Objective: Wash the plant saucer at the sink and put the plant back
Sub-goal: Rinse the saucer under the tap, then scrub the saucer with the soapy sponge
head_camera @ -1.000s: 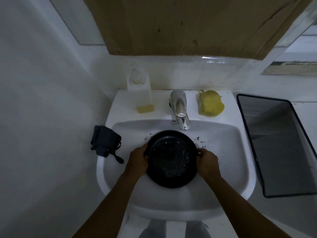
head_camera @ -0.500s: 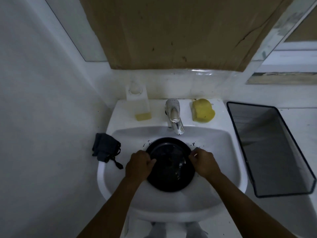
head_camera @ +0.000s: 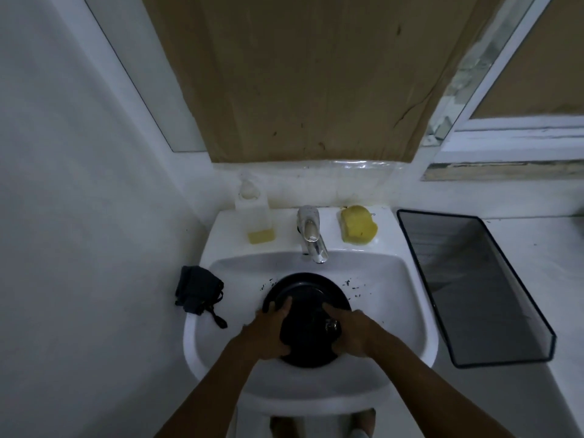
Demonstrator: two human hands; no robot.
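From my head view, the black saucer (head_camera: 311, 290) sits in the sink (head_camera: 410, 314) basin under the tap (head_camera: 311, 237) at 12 o'clock, my left hand (head_camera: 268, 331) clamped on its rim at 8 o'clock, my right hand (head_camera: 355, 333) gripping at 4 o'clock.

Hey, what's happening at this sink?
A person holds a black plant saucer in the white sink. The left hand grips its left rim, the right hand its right side, fingers reaching onto the inner face. Dark specks dot the basin. No water shows at the tap; the yellow sponge sits untouched beside it.
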